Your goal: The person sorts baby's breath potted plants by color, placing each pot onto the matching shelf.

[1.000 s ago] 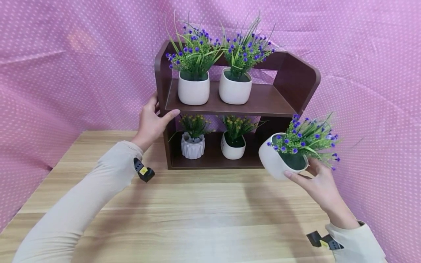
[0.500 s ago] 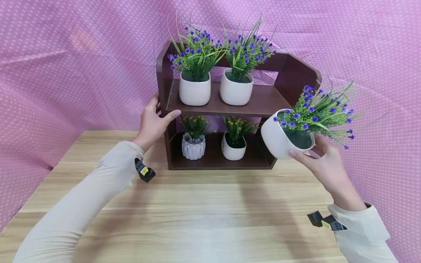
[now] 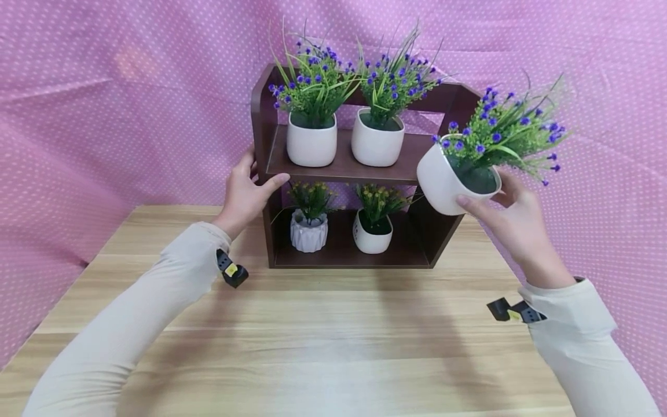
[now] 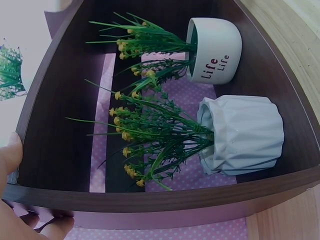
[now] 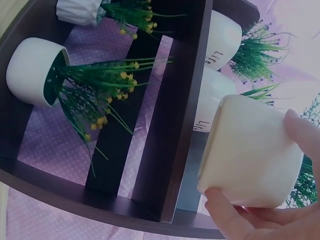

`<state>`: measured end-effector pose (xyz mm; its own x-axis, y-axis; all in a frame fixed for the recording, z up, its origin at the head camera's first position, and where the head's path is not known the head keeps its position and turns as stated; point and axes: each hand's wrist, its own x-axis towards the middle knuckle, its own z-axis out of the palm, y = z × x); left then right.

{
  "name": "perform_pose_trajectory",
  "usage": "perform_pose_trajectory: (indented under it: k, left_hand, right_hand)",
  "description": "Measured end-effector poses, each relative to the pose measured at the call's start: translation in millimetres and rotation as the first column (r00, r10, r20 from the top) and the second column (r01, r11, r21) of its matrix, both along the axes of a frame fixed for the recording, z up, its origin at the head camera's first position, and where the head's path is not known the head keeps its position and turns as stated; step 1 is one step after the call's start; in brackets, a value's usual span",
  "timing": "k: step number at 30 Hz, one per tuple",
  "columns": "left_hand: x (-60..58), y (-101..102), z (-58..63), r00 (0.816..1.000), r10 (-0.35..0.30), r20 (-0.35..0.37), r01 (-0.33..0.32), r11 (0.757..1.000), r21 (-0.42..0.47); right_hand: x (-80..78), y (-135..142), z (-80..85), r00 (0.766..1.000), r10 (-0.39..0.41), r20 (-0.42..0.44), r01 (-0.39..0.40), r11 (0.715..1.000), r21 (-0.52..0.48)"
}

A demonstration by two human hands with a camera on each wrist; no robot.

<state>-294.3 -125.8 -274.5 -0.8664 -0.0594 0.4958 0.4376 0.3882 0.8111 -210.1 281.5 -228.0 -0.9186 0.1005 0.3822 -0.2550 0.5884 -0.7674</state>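
My right hand grips a white pot holding a purple-flowered plant. The pot tilts to the right, in front of the right end of the dark brown shelf's upper board. In the right wrist view its white base faces the camera, with thumb and fingers around it. My left hand holds the shelf's left side panel, thumb at the front edge of the upper board, other fingers behind and partly hidden. Two more purple-flowered plants in white pots stand upright on the upper board.
On the lower board stand a ridged grey-white pot and a smooth white pot marked "Life", both with yellow-flowered plants. The shelf rests on a light wooden table. Pink dotted cloth hangs behind and at both sides.
My right hand has raised the potted plant from beside the lower board to the level of the upper board. My left hand stays on the shelf's side panel.
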Motion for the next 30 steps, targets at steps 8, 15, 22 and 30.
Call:
perform_pose_trajectory:
  k: [8,15,22,30]
  left_hand:
    - [-0.3,1.1,-1.0,1.0,0.007,-0.003,-0.007,1.0,-0.007]
    - [0.1,1.4,-1.4,1.0,0.003,-0.005,-0.003,1.0,-0.007]
    - [0.2,0.4,0.4,1.0,0.001,-0.01,-0.002,1.0,-0.01]
    - [0.4,0.5,0.1,1.0,-0.007,0.001,0.007,1.0,-0.001]
  right_hand:
    - [-28.3,-2.7,12.5,0.993,-0.1,0.06,0.095,0.992,0.089]
    - [-45.1,-5.9,12.7,0.987,-0.159,0.007,0.156,0.976,0.15]
    - [-54.3,-12.6,12.9,0.985,-0.167,-0.049,0.172,0.978,0.117]
    - [-57.4,-19.9,-1.9,0.964,-0.183,-0.193,0.186,0.982,-0.001]
